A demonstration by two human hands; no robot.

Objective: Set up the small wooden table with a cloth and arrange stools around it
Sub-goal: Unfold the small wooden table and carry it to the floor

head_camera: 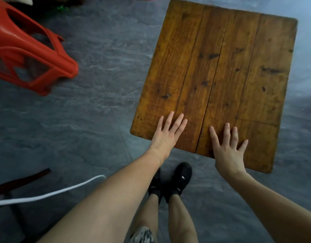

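A grey, stone-patterned floor [98,106] fills the view, seen from above by a standing person. On it, to the right of centre, stands a small wooden table [221,71] with a bare top of four lengthwise planks. The top is slightly longer than wide, and its long axis runs away from the person, tilted a little to the right, so the far right corner points toward the upper right of the view. The near edge slopes down to the right. At far left a red plastic stool [28,55] lies tipped on its side, well apart from the table, its legs pointing toward the table. Both of the person's bare arms reach forward to the table's near edge. The left hand [167,135] lies flat on the top near the near left corner, fingers straight and lightly spread, holding nothing. The right hand [228,148] lies flat on the top near the middle of the near edge, fingers straight and spread wider, also holding nothing. Below the hands, just short of the table's near edge, are two black shoes [175,181] on the floor. A white cord [51,195] curves across the floor at lower left, beside a dark strap [24,179].
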